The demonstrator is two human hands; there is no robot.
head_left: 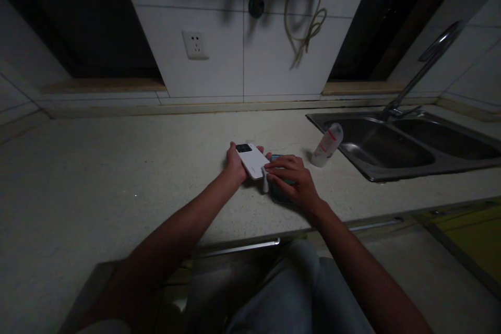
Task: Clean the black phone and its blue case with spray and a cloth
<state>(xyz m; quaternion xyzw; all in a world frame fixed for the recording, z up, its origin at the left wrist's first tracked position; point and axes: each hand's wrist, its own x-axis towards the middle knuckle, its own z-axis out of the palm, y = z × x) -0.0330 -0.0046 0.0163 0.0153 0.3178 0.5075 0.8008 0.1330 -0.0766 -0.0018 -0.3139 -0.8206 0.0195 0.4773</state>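
Observation:
My left hand (pixel 236 164) is wrapped round a white smartphone (pixel 253 160), back side up, its dark camera block at the far left corner. The phone is tilted just above the counter. At its near right edge my right hand (pixel 290 177) pinches a small white tissue or cloth (pixel 265 181), which hangs down and touches the phone. Under my right hand on the counter lies a dark, bluish flat thing (pixel 280 197); my fingers cover most of it and its kind cannot be made out.
A translucent bottle with red print (pixel 327 145) stands on the pale counter (pixel 176 167) right of my right hand. Beyond it is a steel double sink (pixel 376 175) with a tall faucet (pixel 422 70). A wall socket (pixel 194 45), pipe fittings and a looped cord (pixel 309 36) are on the tiled wall.

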